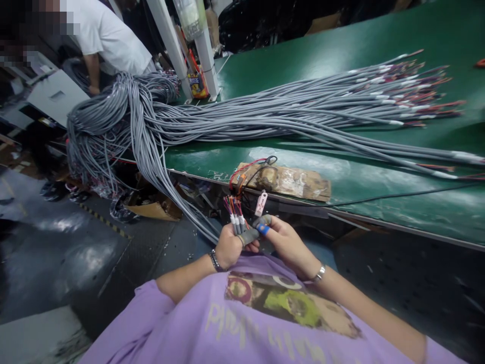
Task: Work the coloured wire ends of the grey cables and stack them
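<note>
My left hand (229, 247) is wrapped round several grey cables (237, 226), whose white-banded ends point up and fan into thin coloured wires (233, 205). Grey covers sit on some of my fingertips. Close against the left thumb, my right hand (282, 237) is pinched, with a blue band on one finger; whatever lies between its fingertips is too small to make out. Just above the right fingertips is a small pale tag (261, 203) with reddish marks. Behind the hands, a worn taped board (291, 183) with red and black leads lies at the bench edge.
A long bundle of grey cables (235, 114) stretches over the green bench (303, 60) and hangs off its left side. A black cord (397, 193) runs along the front. White posts (206, 60) rise from the bench. A person in a white shirt (113, 40) stands far left. An open cardboard box (155, 207) is below.
</note>
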`<state>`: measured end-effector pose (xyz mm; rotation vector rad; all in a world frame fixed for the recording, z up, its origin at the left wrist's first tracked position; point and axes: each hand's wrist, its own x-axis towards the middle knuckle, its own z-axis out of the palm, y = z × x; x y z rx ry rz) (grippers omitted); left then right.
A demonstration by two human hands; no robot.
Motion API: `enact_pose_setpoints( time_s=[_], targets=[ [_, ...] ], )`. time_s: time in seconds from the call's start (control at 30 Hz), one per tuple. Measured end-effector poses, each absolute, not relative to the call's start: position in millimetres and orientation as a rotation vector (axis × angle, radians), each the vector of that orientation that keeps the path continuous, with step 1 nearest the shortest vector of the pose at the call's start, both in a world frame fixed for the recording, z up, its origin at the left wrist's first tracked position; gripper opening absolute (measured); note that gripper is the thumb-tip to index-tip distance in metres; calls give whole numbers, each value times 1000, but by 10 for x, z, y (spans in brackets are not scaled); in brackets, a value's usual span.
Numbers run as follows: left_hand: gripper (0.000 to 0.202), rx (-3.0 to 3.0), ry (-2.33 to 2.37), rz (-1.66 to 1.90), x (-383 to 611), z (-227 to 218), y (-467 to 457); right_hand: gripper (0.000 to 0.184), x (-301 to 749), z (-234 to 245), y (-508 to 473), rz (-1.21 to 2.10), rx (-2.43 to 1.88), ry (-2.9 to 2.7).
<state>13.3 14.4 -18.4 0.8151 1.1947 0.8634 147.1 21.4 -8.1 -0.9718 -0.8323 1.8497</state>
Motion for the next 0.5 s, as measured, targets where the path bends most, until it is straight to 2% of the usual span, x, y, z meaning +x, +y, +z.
enact_pose_setpoints(
  time_s=[0.13, 0.37, 0.5],
  targets=[
    [48, 825, 1219, 921, 124, -187, 146, 30, 1406, -139, 175, 1835, -990, -708],
    [47, 925, 1120, 620, 137, -145, 103, 17, 1437, -282, 255, 1649, -1172, -637],
    [52, 843, 1140, 706, 127, -85, 109, 24, 1513, -302, 342, 1588, -1109, -439]
  ],
)
